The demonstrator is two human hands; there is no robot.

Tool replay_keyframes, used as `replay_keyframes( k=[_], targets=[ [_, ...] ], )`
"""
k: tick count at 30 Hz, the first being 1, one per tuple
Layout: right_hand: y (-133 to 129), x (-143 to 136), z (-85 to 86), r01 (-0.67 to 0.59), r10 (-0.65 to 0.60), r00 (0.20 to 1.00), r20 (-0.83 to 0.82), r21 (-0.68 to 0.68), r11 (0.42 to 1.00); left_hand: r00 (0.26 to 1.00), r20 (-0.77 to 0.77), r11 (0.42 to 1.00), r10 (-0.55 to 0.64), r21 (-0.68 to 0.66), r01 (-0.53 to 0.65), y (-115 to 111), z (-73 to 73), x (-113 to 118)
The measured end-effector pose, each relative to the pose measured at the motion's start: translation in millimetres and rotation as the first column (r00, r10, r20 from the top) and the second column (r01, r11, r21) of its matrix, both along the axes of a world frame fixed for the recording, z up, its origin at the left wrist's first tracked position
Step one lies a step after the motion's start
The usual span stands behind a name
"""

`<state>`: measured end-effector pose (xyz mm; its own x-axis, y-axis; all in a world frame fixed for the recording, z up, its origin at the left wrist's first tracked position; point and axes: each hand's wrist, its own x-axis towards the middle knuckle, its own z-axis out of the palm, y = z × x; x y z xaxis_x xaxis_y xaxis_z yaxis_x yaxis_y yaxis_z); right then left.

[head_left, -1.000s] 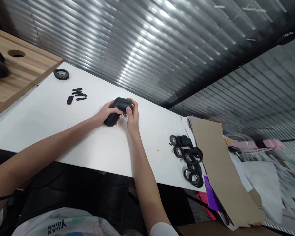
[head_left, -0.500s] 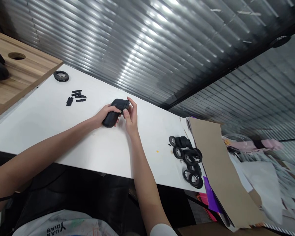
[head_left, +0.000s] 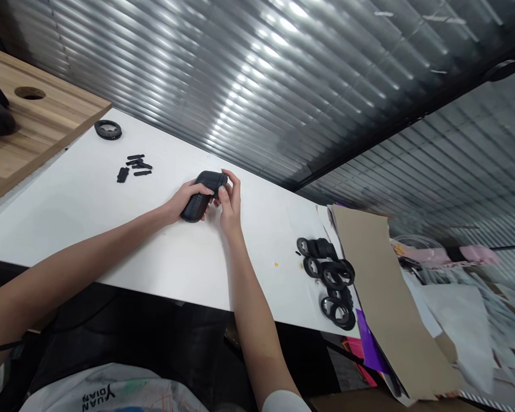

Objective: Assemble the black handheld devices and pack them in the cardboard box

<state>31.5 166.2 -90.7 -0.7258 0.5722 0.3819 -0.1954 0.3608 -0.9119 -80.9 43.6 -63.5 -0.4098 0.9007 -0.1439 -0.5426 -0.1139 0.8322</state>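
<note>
A black, bent plastic housing (head_left: 193,209), rounded at its lower end, is held above the white table, and its exact kind is unclear. My left hand (head_left: 189,197) wraps around its body, with the thumb across the top. Thumb and fingers of my right hand (head_left: 229,197) pinch the narrower far end, where a ring-like edge shows. To the left lie several small flat black strips (head_left: 139,166) and a wider black piece (head_left: 122,175). Some of my fingers are hidden behind the housing.
Several black rings (head_left: 332,274) are piled at the table's right, beside a cardboard sheet (head_left: 369,286). Another black ring (head_left: 108,130) lies at the far left, near a raised wooden board (head_left: 68,103) bearing a dark object. A corrugated metal wall (head_left: 175,68) stands behind the white table (head_left: 189,269).
Both hands keep their hold on the black housing, which has turned very slightly. The whole view has shifted a little.
</note>
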Motion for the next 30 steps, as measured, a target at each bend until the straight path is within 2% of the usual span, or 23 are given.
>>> replay_keyframes(
  k=[8, 15, 20, 26, 30],
  targets=[
    [-7, -2, 2.0, 0.03, -0.03, 1.0, 0.005, -0.084, 0.996, 0.998, 0.039, 0.999, -0.042, -0.003, 0.042, 5, -6.9, 0],
    [-18, -5, 9.8, 0.064, -0.064, 0.998, 0.008, -0.232, 0.971, 1.0, -0.016, 0.999, 0.017, -0.027, -0.017, 6, -13.7, 1],
    [-16, -7, 9.3, 0.059, -0.051, 0.998, 0.036, -0.276, 0.959, 1.0, -0.019, 0.999, 0.017, -0.031, -0.018, 6, -12.2, -1],
    [-18, -11, 4.4, 0.032, -0.021, 0.999, 0.035, -0.332, 0.943, 0.995, 0.084, 0.999, -0.049, 0.004, 0.049, 7, -6.5, -4],
    [-18, -16, 0.1, 0.008, 0.002, 1.0, 0.026, -0.359, 0.933, 0.982, 0.183, 0.998, -0.047, 0.048, 0.039, 6, -4.8, -8]
  ],
)
